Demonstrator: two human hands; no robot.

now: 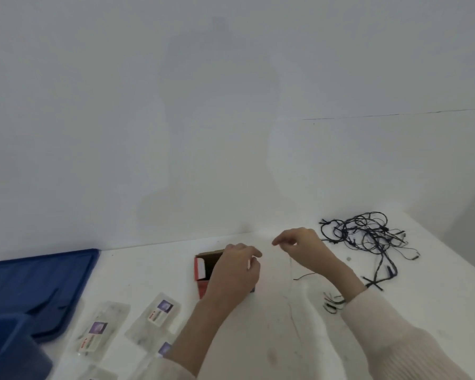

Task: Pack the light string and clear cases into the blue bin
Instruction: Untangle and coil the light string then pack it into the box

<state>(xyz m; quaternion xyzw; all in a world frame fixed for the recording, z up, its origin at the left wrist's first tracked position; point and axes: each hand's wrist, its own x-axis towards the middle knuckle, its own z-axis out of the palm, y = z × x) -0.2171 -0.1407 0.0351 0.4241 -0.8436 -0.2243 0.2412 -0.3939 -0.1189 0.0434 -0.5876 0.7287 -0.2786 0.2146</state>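
Observation:
A dark tangled light string [368, 237] lies on the white table at the right, with loose ends trailing toward me. My right hand [299, 245] is raised over the table and pinches a thin wire of the string. My left hand [236, 272] grips a small red cardboard box [202, 267] whose top flap is open. Several clear cases [162, 314] with printed labels lie at the lower left. The blue bin [11, 349] shows its corner at the bottom left edge.
A flat blue lid [39, 278] lies on the table at the left, behind the bin. A white wall rises right behind the table. The table's right edge runs diagonally past the light string.

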